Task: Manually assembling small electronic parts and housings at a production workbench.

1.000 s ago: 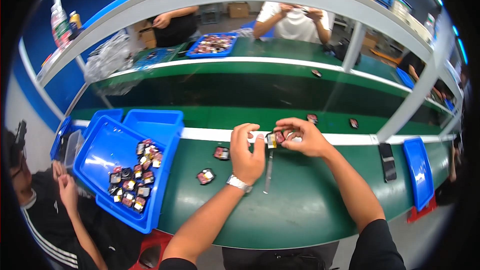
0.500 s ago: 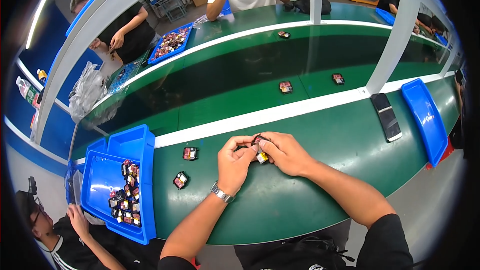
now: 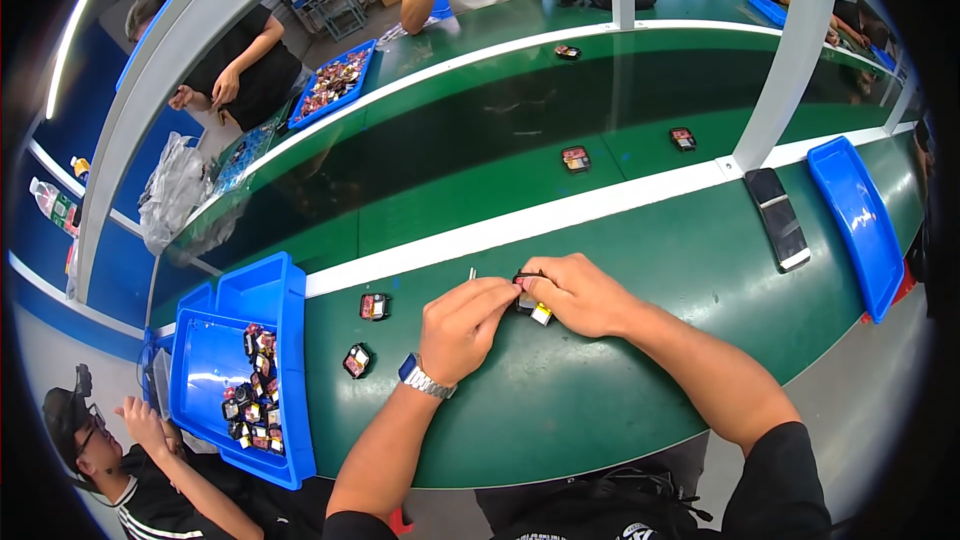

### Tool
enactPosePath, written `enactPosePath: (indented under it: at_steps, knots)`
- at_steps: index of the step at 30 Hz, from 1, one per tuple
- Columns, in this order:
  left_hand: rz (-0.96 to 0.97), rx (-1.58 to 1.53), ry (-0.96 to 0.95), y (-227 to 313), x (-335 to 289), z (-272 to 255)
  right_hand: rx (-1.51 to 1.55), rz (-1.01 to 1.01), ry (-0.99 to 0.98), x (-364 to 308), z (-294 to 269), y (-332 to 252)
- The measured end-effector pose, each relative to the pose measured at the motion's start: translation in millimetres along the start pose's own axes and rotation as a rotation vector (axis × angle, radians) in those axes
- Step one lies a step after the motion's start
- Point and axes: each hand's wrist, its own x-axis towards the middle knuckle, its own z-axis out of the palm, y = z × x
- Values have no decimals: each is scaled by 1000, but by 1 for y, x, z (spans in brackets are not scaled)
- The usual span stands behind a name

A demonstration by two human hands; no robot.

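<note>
Left fingers: curled, tips pinched onto the small part (image 3: 530, 302) from its 9 o'clock side; a thin metal pin (image 3: 472, 274) is seen just past the knuckles, whether it is gripped cannot be told.
Right fingers: closed over the same small part from 3 o'clock; thumb laid along its near edge.
Small part: black body with a pale yellow-white tab at 6 o'clock and a red bit on top; held between both hands just above the green table (image 3: 560, 410), centre of view.
Left hand (image 3: 462, 325): palm down, a watch (image 3: 424, 378) worn at the wrist, forearm entered from 6 o'clock.
Right hand (image 3: 580, 292): palm down, forearm entered from 5 o'clock, black sleeve at the upper arm.
Loose parts: two similar pieces laid on the table at 9 o'clock of the left hand, one (image 3: 373, 306) near the white stripe, one (image 3: 355, 360) nearer the table edge; well apart from the hands.
Blue bin (image 3: 205, 360): at 9 o'clock, at the table's end, a heap of the same small parts held in it.
Phone (image 3: 777, 216): dark, laid flat at 2 o'clock of the right hand, near the grey post.
Blue tray (image 3: 852, 220): at 3 o'clock, by the table edge.
Belt (image 3: 480, 140): dark green, beyond the white stripe at 12 o'clock; three more parts carried on it.
Other people: one seated at 8 o'clock below the bin, two standing across the belt at 11 and 12 o'clock.
</note>
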Motion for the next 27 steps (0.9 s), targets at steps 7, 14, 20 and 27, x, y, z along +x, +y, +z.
enactPosePath:
  at_steps: [7,14,20,27]
  knots:
    - [113,68,-84,-3,3,-5,-31,-11,-64,-1,-3,-5]
    - [-49,-129,-20,0,0,-2,104,-83,-69,2,-4,7]
    - [-271,-401,33,1,-6,7,450,156,-166,4,-10,8]
    - [-422,-361,-26,-25,-18,2,-203,-352,72,13,-19,35]
